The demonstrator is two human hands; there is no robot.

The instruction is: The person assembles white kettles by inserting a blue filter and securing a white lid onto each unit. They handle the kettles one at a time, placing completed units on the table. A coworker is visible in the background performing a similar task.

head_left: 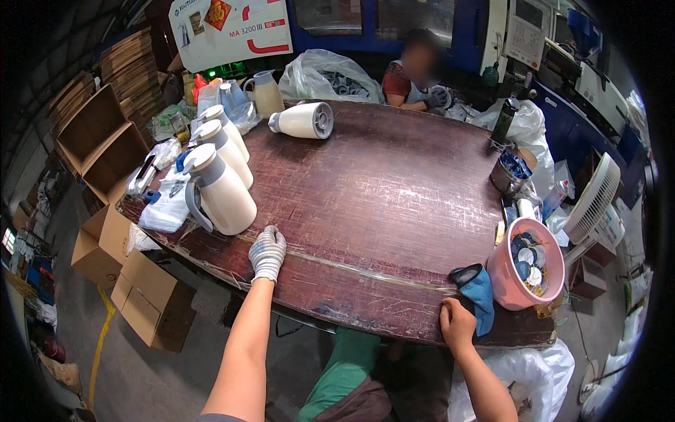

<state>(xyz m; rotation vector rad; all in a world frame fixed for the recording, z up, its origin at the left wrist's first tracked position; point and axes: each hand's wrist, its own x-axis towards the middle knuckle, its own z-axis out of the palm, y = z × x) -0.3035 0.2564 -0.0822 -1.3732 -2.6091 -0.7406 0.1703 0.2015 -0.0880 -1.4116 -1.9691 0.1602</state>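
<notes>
My left hand point(268, 254), in a white knitted glove with grey bands, rests on the brown table point(365, 190) near its front edge. Its fingers are curled together and nothing shows in them. Just beyond it to the left stands a cream vacuum jug point(225, 197) with a grey handle and collar; two more such jugs point(226, 151) point(230, 130) stand behind it. Bare, my right hand point(457, 323) lies at the front edge with its fingers curled in, holding nothing that I can see. Next to it is a blue cloth point(479, 302) with a dark part.
Another cream jug point(304, 121) lies on its side at the far edge. A pink bucket point(527, 267) of round pieces stands at the right, near a metal pot point(508, 172) and a fan point(594, 197). Across the table sits a co-worker point(415, 74). Open cartons point(155, 299) are at the left.
</notes>
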